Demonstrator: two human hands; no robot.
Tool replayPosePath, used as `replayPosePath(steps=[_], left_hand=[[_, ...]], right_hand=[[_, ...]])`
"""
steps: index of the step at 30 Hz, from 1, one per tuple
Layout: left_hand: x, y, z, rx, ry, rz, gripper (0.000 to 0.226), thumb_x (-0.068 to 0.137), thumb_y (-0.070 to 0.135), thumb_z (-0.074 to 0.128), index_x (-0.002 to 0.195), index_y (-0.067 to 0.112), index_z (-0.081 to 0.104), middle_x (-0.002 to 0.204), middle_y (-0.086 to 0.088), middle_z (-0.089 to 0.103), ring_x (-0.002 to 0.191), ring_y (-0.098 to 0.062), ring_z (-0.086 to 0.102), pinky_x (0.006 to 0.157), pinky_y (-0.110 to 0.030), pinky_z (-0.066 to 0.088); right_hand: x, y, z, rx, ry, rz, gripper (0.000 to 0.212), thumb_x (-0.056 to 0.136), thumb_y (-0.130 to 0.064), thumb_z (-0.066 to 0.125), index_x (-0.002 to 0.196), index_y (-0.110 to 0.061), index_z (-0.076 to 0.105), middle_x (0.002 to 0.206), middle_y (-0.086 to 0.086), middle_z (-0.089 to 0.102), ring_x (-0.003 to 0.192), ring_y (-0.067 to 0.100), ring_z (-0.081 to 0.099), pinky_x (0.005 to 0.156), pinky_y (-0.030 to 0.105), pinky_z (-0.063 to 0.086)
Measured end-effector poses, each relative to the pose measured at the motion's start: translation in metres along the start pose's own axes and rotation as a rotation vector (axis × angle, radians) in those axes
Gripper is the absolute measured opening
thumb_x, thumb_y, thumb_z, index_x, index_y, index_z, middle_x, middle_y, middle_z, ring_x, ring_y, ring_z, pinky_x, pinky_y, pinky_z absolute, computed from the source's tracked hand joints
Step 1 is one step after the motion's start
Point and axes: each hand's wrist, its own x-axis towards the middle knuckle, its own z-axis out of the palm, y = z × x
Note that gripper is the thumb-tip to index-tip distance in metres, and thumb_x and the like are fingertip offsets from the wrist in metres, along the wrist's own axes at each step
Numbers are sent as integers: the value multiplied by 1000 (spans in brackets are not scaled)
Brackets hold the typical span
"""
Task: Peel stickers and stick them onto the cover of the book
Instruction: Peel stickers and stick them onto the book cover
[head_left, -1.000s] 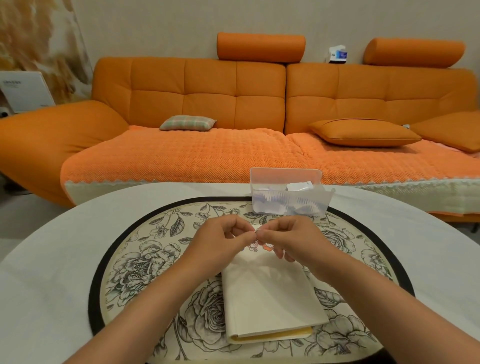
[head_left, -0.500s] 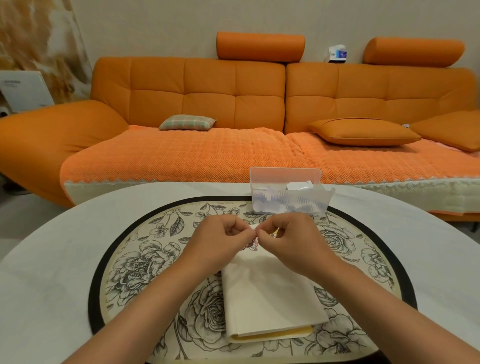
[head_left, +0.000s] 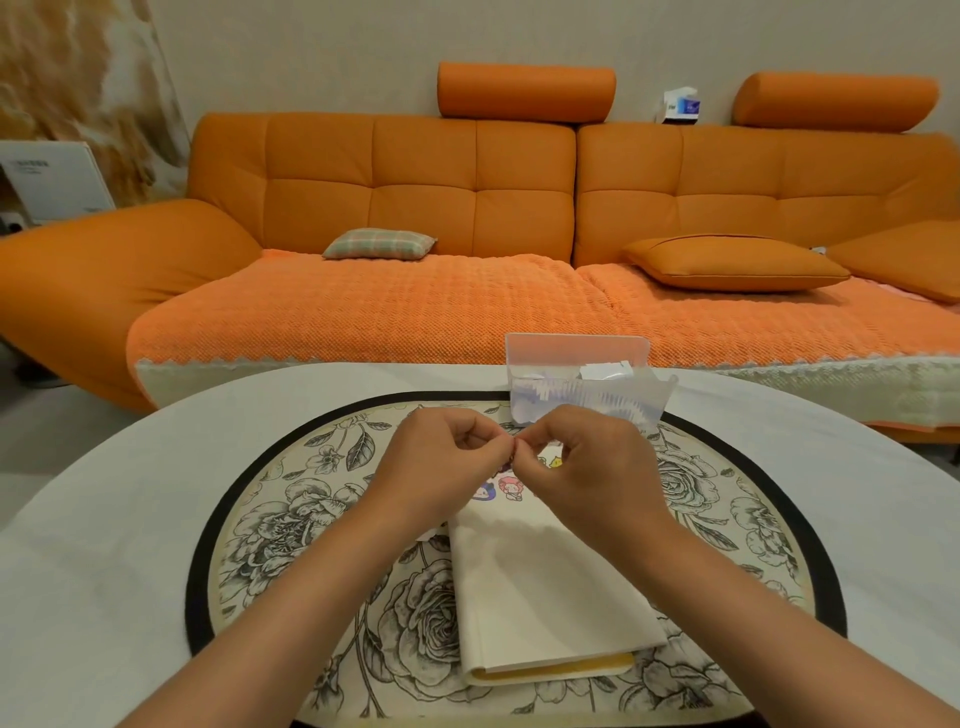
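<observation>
A cream-covered book (head_left: 545, 587) lies closed on the floral mat, its yellow page edge toward me. A few small cartoon stickers (head_left: 501, 488) sit on the far end of its cover. Just above that end, my left hand (head_left: 441, 467) and my right hand (head_left: 587, 467) meet fingertip to fingertip and pinch a tiny sticker piece (head_left: 513, 451) between them. The piece is mostly hidden by my fingers.
A clear plastic box (head_left: 582, 384) holding paper sticker pieces stands behind my hands at the mat's far edge. The round floral mat (head_left: 291, 519) lies on a white table (head_left: 104, 519). An orange sofa (head_left: 467, 234) fills the background.
Both hands have lifted slightly and drawn a little toward the box, still pinched together. Stickers on the cover's far end now show below my fingers.
</observation>
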Motion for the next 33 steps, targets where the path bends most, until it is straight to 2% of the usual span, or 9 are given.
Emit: replayPosePath(steps=[5, 11, 14, 17, 19, 22, 26, 30, 33], left_hand=[[1, 2, -2, -24, -8, 17, 10, 86, 22, 72, 78, 25, 77, 69, 10, 73, 65, 3, 65, 57, -10, 46], [-1, -2, -2, 13, 24, 47, 10, 83, 20, 73, 75, 25, 76, 72, 8, 73, 70, -6, 68, 60, -15, 51], [2, -7, -6, 9, 9, 48, 9, 83, 23, 74, 75, 26, 76, 73, 7, 73, 72, -11, 69, 68, -29, 56], [3, -7, -10, 3, -36, 62, 10, 85, 23, 74, 75, 24, 75, 70, 7, 72, 66, -6, 65, 64, -22, 52], [3, -6, -12, -8, -55, 68, 10, 85, 22, 74, 76, 23, 75, 69, 7, 72, 64, -3, 64, 61, -16, 48], [3, -6, -12, -44, -82, 68, 8, 85, 23, 74, 77, 22, 75, 71, 6, 73, 66, -3, 65, 63, -17, 49], [4, -7, -12, -117, -114, 56, 6, 86, 20, 76, 80, 20, 76, 75, 0, 75, 72, -11, 68, 71, -29, 56], [2, -8, -8, -158, -103, 25, 8, 88, 17, 75, 80, 17, 75, 78, -3, 76, 67, -7, 67, 59, -16, 49], [1, -10, -5, -139, -109, 18, 9, 89, 18, 73, 80, 19, 74, 77, -1, 75, 67, -7, 67, 63, -23, 54]], right_hand=[[1, 1, 2, 10, 54, -50, 9, 78, -32, 78, 72, -28, 73, 70, -17, 68, 50, -13, 41, 49, 10, 28], [0, 0, -1, 45, 6, -49, 8, 78, -28, 78, 72, -30, 73, 60, -26, 58, 52, -10, 47, 50, 6, 25], [5, -2, -5, 364, -211, 183, 11, 83, -27, 73, 73, -28, 77, 55, -18, 63, 49, 2, 49, 50, 17, 37], [12, -4, -11, 665, -333, 415, 15, 85, -17, 74, 70, -16, 78, 63, 11, 69, 49, 11, 47, 48, 23, 40], [13, -5, -14, 754, -379, 498, 11, 84, -13, 77, 75, -8, 79, 67, 13, 71, 47, 10, 46, 45, 18, 38], [13, -5, -15, 786, -393, 531, 8, 83, -10, 78, 80, -4, 78, 70, 11, 73, 45, 9, 45, 43, 16, 37], [15, -1, -16, 796, -428, 548, 7, 80, -13, 82, 78, -7, 78, 60, 1, 69, 47, 11, 46, 43, 17, 38], [14, 3, -16, 788, -448, 514, 8, 82, -17, 80, 80, -9, 79, 71, 8, 73, 49, 14, 48, 45, 18, 39], [13, 5, -15, 726, -451, 471, 8, 85, -16, 78, 83, -8, 79, 70, 5, 73, 50, 14, 49, 45, 17, 40]])
